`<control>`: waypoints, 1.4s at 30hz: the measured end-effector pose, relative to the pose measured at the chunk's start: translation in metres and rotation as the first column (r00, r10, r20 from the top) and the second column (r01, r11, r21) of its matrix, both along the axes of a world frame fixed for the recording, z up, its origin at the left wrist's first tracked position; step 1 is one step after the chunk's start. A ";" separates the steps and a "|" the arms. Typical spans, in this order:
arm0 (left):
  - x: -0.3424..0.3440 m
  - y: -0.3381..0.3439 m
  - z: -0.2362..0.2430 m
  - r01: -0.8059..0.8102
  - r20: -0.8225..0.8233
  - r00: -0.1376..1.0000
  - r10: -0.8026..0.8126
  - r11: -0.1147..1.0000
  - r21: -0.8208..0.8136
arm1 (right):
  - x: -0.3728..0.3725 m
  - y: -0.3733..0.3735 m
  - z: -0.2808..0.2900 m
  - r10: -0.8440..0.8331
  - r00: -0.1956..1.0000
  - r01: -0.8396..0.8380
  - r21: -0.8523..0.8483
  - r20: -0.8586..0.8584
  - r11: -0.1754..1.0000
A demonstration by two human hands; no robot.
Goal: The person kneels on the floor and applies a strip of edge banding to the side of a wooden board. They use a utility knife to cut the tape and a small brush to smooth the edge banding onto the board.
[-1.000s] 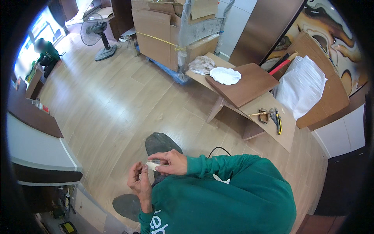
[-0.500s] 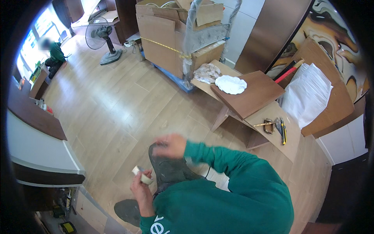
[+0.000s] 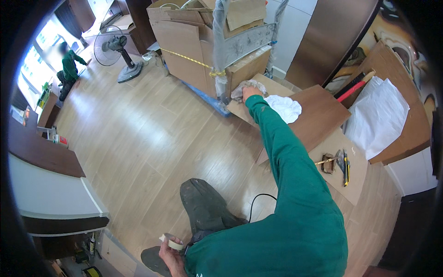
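Observation:
My left hand, low in the view near my shoe, is closed round a roll of cream masking tape. My right arm stretches far forward, and my right hand is closed on a crumpled, translucent plastic bag at the far end of a low board bench. Part of the fingers is hidden against the bag. Just right of that hand, a crumpled white cloth or sheet lies on a brown wooden panel.
A cardboard-loaded cart stands beyond the bench. A yellow-handled knife and small tools lie on the board. White wrapping leans at right. A standing fan and a crouching person are far left. A black cable curves beside my leg.
My right hand has reached from above my knee forward to the plastic bag and taken hold of it. My left hand has lowered slightly with the tape. The view has shifted.

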State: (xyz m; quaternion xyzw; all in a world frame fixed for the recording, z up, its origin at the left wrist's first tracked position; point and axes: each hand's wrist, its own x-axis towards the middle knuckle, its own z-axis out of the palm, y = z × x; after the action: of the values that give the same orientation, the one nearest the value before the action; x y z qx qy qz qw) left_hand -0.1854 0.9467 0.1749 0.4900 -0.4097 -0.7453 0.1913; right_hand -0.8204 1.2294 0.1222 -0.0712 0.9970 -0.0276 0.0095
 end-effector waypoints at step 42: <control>-0.074 0.020 0.000 0.061 -0.107 0.992 -0.067 0.997 -0.057 | 0.274 0.021 0.352 0.710 0.283 -0.958 -0.158 -0.645 0.238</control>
State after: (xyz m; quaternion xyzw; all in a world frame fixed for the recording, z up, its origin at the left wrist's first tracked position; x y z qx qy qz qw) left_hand -0.2596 0.9665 0.1747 0.4302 -0.4339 -0.7653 0.2024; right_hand -0.5460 1.2508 0.4739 -0.6147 0.7061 -0.2708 -0.2241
